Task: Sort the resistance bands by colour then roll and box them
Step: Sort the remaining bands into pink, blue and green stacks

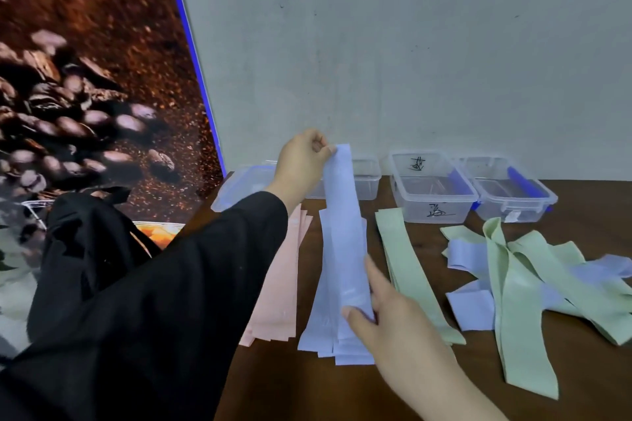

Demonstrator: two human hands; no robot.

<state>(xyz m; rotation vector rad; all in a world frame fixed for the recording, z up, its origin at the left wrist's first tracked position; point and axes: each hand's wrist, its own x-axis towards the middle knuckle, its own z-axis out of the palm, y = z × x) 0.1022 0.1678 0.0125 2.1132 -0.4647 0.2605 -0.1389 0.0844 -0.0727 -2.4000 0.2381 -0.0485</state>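
Observation:
I hold a pale blue band (345,215) stretched lengthwise above a flat stack of blue bands (321,328). My left hand (301,164) pinches its far end near the boxes. My right hand (386,314) pinches its near end. A stack of pink bands (280,284) lies to the left, partly under my black sleeve. A stack of green bands (407,267) lies to the right. Further right sits an unsorted tangle of green and blue bands (526,277).
Several clear plastic boxes line the wall: one behind my left hand (367,178), one with black writing (431,191), one with blue clips (509,191). A lid (239,188) lies at the left. A coffee-bean poster (85,96) stands left of the brown table (342,393).

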